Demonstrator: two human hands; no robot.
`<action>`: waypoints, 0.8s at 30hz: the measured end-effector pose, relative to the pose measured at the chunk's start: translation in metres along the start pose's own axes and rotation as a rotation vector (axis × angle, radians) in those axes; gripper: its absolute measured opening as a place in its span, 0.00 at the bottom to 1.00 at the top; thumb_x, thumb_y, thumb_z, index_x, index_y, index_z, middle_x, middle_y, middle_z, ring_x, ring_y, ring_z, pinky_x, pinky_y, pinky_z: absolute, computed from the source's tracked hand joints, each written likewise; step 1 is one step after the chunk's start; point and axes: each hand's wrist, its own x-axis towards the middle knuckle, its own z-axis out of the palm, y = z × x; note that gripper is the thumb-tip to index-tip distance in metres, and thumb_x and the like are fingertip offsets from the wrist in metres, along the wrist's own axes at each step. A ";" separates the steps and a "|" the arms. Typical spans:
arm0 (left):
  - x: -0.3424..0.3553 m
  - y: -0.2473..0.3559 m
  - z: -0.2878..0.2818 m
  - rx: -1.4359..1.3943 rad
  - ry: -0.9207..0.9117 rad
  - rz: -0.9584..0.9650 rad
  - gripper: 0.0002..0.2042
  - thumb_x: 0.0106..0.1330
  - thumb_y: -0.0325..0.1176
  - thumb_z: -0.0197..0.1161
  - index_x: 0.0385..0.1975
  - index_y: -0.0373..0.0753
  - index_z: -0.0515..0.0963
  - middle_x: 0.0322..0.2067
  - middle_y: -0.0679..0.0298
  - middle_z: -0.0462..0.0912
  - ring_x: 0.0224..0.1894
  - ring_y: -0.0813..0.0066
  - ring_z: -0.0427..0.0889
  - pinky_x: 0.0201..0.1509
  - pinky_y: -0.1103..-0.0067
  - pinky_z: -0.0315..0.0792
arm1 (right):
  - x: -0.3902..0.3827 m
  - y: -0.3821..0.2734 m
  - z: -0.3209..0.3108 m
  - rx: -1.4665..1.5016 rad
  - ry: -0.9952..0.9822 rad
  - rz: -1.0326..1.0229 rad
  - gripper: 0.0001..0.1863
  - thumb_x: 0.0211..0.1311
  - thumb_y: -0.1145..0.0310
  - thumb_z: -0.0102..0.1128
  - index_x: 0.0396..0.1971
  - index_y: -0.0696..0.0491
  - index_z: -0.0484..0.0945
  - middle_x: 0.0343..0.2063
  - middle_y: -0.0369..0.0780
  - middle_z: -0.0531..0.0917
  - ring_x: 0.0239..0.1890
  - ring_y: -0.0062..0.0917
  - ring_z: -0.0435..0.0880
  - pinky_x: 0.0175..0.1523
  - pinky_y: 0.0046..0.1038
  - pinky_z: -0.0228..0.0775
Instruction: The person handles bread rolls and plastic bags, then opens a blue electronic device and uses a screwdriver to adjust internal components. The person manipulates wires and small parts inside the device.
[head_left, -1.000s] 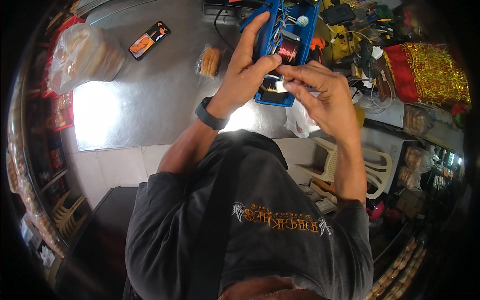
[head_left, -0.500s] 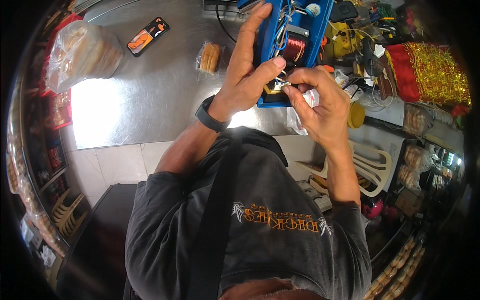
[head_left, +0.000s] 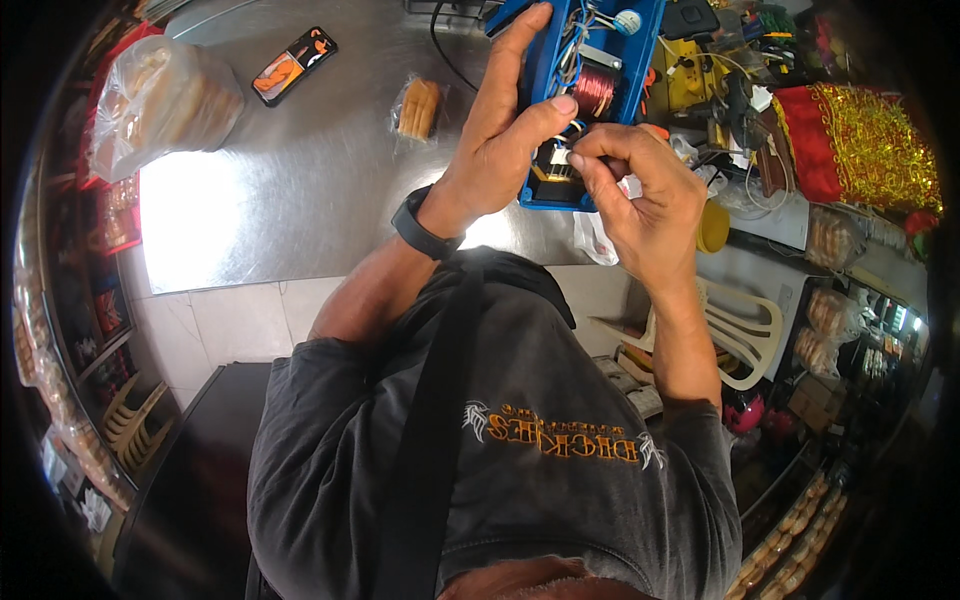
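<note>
An open blue plastic housing (head_left: 641, 72) is held at the upper middle, above the near edge of the table. My left hand (head_left: 490, 165), with a black band on its wrist, is closed round the housing's left side, its thumb over the inner wires. Inside sit a copper-red wire coil (head_left: 596, 92), blue and white wires and a round whitish part (head_left: 627, 21). At the near end, my right hand (head_left: 645, 190) pinches with thumb and forefinger at a small white connector (head_left: 562, 157). The fingertips partly hide it.
On the metal table (head_left: 330, 180) lie a phone (head_left: 295, 66), a small wrapped pack of bread (head_left: 418, 108) and a bulging clear bag (head_left: 165, 105). Cables and tools crowd the right, beside red-and-gold cloth (head_left: 855, 150). A beige plastic chair (head_left: 745, 335) stands at lower right.
The housing has shifted slightly right and tilted, showing more of the white connector. My right fingers have moved a little off its middle to the connector's right side.
</note>
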 end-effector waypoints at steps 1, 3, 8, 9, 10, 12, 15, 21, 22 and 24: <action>0.000 -0.002 -0.001 0.019 0.004 -0.007 0.40 0.70 0.30 0.58 0.77 0.30 0.44 0.76 0.50 0.51 0.78 0.63 0.50 0.80 0.70 0.45 | 0.001 -0.001 -0.002 0.005 -0.021 0.034 0.07 0.55 0.82 0.68 0.34 0.58 0.83 0.31 0.39 0.87 0.30 0.29 0.83 0.37 0.28 0.76; -0.001 -0.006 -0.003 0.050 0.010 -0.012 0.39 0.70 0.30 0.58 0.77 0.30 0.45 0.76 0.50 0.51 0.78 0.63 0.50 0.80 0.70 0.45 | 0.004 -0.002 -0.005 0.014 -0.063 0.101 0.07 0.56 0.81 0.68 0.35 0.58 0.83 0.32 0.39 0.87 0.30 0.29 0.83 0.37 0.28 0.76; 0.002 -0.005 -0.002 0.112 0.014 -0.040 0.38 0.70 0.27 0.57 0.77 0.30 0.46 0.75 0.50 0.51 0.77 0.64 0.54 0.79 0.70 0.49 | 0.008 0.004 -0.008 -0.028 -0.126 0.055 0.08 0.56 0.80 0.68 0.37 0.58 0.84 0.33 0.40 0.87 0.32 0.29 0.84 0.38 0.29 0.77; 0.002 -0.001 0.001 0.070 0.046 -0.086 0.38 0.70 0.29 0.57 0.77 0.32 0.47 0.74 0.51 0.55 0.75 0.65 0.56 0.78 0.71 0.51 | 0.009 0.004 -0.009 -0.038 -0.140 0.055 0.09 0.56 0.80 0.68 0.38 0.58 0.84 0.34 0.41 0.87 0.33 0.30 0.84 0.39 0.30 0.78; -0.001 0.004 0.007 0.028 0.079 -0.131 0.37 0.69 0.31 0.57 0.77 0.33 0.49 0.73 0.51 0.58 0.74 0.65 0.59 0.77 0.71 0.53 | 0.009 0.007 -0.009 -0.051 -0.147 0.019 0.09 0.57 0.80 0.67 0.39 0.58 0.84 0.35 0.41 0.88 0.34 0.32 0.84 0.41 0.31 0.78; -0.002 0.006 0.010 0.001 0.115 -0.177 0.36 0.70 0.34 0.57 0.77 0.35 0.51 0.72 0.53 0.62 0.73 0.67 0.62 0.76 0.72 0.55 | 0.011 0.015 -0.007 -0.078 -0.161 -0.053 0.10 0.57 0.79 0.67 0.40 0.58 0.85 0.36 0.43 0.88 0.37 0.36 0.85 0.43 0.33 0.78; -0.001 0.003 0.010 0.016 0.126 -0.193 0.35 0.71 0.34 0.57 0.77 0.38 0.53 0.71 0.54 0.63 0.73 0.68 0.63 0.76 0.73 0.55 | 0.015 0.016 -0.012 -0.138 -0.223 -0.093 0.11 0.58 0.79 0.65 0.42 0.57 0.85 0.39 0.45 0.87 0.41 0.41 0.85 0.48 0.36 0.78; -0.001 0.003 0.011 -0.063 0.155 -0.316 0.34 0.71 0.34 0.58 0.76 0.41 0.55 0.68 0.55 0.66 0.68 0.70 0.67 0.72 0.74 0.61 | 0.021 0.016 -0.013 -0.169 -0.302 -0.042 0.14 0.57 0.80 0.65 0.45 0.57 0.84 0.39 0.46 0.86 0.43 0.43 0.84 0.51 0.39 0.77; -0.001 0.003 0.011 -0.065 0.158 -0.336 0.34 0.71 0.34 0.58 0.76 0.40 0.55 0.68 0.56 0.66 0.68 0.70 0.68 0.71 0.75 0.62 | 0.022 0.017 -0.014 -0.170 -0.322 -0.057 0.14 0.58 0.80 0.65 0.45 0.57 0.84 0.39 0.46 0.87 0.43 0.43 0.84 0.51 0.39 0.77; -0.001 0.003 0.010 -0.076 0.158 -0.359 0.34 0.71 0.34 0.58 0.76 0.40 0.56 0.67 0.56 0.67 0.66 0.71 0.69 0.70 0.75 0.63 | 0.023 0.018 -0.016 -0.171 -0.365 -0.088 0.15 0.58 0.80 0.65 0.46 0.57 0.85 0.39 0.46 0.87 0.43 0.43 0.84 0.51 0.40 0.77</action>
